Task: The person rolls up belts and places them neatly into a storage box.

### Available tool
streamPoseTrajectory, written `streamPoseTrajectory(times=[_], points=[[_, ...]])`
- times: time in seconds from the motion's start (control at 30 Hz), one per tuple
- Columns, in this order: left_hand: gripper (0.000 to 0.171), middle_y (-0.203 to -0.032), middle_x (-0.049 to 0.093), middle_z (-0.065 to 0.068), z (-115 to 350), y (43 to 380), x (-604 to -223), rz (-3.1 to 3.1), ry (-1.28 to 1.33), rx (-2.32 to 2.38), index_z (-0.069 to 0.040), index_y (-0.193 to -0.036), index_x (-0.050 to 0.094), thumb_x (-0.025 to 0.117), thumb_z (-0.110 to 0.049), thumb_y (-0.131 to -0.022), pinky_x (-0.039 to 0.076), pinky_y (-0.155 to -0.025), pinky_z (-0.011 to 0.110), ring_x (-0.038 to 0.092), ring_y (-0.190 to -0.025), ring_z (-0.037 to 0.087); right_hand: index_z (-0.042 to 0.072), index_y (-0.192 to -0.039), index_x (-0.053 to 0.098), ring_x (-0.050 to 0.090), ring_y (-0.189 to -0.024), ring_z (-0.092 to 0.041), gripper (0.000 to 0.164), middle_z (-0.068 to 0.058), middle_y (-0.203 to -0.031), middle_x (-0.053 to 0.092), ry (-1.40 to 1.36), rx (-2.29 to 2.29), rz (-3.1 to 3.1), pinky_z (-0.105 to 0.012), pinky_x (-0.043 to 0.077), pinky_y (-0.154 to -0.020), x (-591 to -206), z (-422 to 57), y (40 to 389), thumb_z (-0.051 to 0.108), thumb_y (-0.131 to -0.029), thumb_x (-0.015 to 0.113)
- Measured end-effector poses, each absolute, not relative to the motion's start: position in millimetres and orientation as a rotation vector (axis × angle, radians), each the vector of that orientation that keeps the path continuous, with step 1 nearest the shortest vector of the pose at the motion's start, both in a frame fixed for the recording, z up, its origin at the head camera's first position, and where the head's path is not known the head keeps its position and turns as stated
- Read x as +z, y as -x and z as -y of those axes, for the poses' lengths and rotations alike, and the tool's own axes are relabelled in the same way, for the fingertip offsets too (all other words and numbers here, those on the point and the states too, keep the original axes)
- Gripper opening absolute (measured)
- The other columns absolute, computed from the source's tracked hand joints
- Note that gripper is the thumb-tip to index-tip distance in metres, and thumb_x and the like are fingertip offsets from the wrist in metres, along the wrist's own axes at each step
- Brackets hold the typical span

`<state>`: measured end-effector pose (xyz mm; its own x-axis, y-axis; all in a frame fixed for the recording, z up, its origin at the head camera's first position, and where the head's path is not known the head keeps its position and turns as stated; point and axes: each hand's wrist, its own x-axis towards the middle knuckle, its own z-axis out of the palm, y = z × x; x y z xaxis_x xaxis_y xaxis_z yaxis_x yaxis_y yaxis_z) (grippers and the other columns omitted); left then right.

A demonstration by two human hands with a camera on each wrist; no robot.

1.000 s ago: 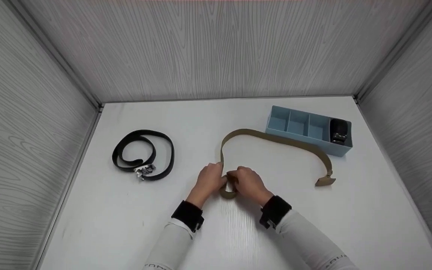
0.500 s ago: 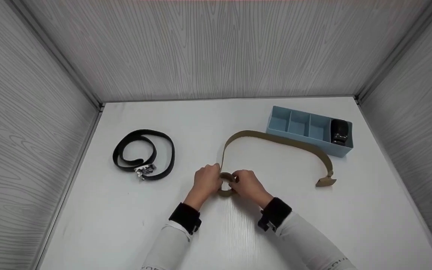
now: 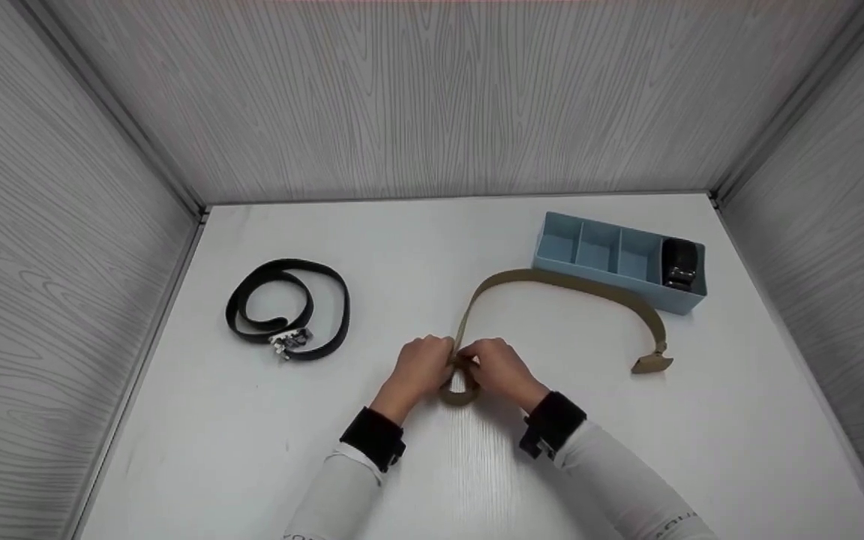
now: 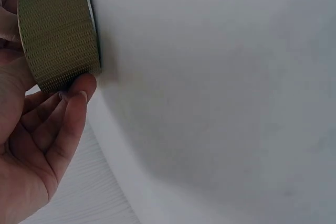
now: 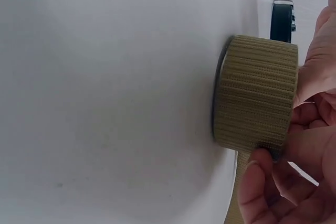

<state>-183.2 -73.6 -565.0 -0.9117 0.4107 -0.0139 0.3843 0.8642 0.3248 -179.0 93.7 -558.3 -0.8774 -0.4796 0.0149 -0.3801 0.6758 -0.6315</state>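
A tan webbing belt [image 3: 582, 283] lies in an arc on the white table, one end curled into a small loop [image 3: 459, 399] that stands on its edge. My left hand [image 3: 421, 367] pinches the belt on the left side of this loop. From the right, my right hand [image 3: 505, 369] pinches the same rolled end, its fingers almost meeting the left ones. Both wrist views show the ribbed outer face of the loop [image 4: 60, 30] between the two hands. The belt's far end carries a flat tan buckle [image 3: 651, 364], which rests on the table.
A black belt [image 3: 343, 300] with a silver buckle [image 3: 289, 340] lies loosely coiled at the left. Back right stands a blue divided box [image 3: 604, 277], a rolled black belt [image 3: 679, 262] in its rightmost compartment. The tan belt passes along the box's front side. Grey panels enclose the table.
The standing stretch of the tan belt has shifted right and its arc has shortened. The hands drew slightly apart around a rounder loop, then closed together again, narrowing its top.
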Motion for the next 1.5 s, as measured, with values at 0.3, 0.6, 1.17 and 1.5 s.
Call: streamPoseTrajectory(times=[0.3, 0.6, 1.17, 1.5], points=[[0.008, -0.066, 0.062, 0.005, 68.6, 180.5, -565.6, -3.003, -0.512, 0.495, -0.008, -0.076, 0.062, 0.069, -0.005, -0.079, 0.045, -0.049, 0.036, 0.053, -0.055, 0.017, 0.002, -0.098, 0.073, 0.059, -0.068, -0.015, 0.014, -0.003, -0.079, 0.066, 0.311, -1.05, -2.66, -0.031, 0.049, -0.061, -555.5, -101.7, 176.3, 0.01, -0.086, 0.07], [0.007, -0.072, 0.062, 0.01, 66.1, 183.4, -562.3, -3.0, -0.471, 0.453, -0.004, -0.084, 0.062, 0.067, -0.009, -0.086, 0.048, -0.053, 0.037, 0.061, -0.063, 0.023, 0.004, -0.094, 0.076, 0.06, -0.074, -0.015, 0.011, -0.004, -0.084, 0.072, 0.501, -1.082, -2.657, -0.034, 0.049, -0.071, -554.6, -100.5, 183.6, 0.002, -0.09, 0.066], [0.012, -0.071, 0.066, 0.008, 67.8, 187.8, -559.9, -3.048, -0.387, 0.354, -0.007, -0.073, 0.069, 0.066, -0.004, -0.085, 0.05, -0.053, 0.036, 0.061, -0.061, 0.019, 0.001, -0.093, 0.073, 0.054, -0.057, -0.009, 0.011, -0.003, -0.068, 0.066, 0.427, -1.022, -2.653, -0.026, 0.044, -0.055, -557.2, -88.3, 181.4, 0.004, -0.092, 0.063], [0.012, -0.071, 0.067, 0.009, 69.2, 189.0, -562.9, -3.086, -0.337, 0.318, -0.009, -0.073, 0.068, 0.067, -0.005, -0.084, 0.05, -0.052, 0.04, 0.064, -0.062, 0.026, 0.001, -0.09, 0.072, 0.055, -0.06, -0.011, 0.008, -0.003, -0.07, 0.065, 0.441, -1.089, -2.691, -0.028, 0.045, -0.055, -557.2, -87.3, 177.6, 0.009, -0.09, 0.069]])
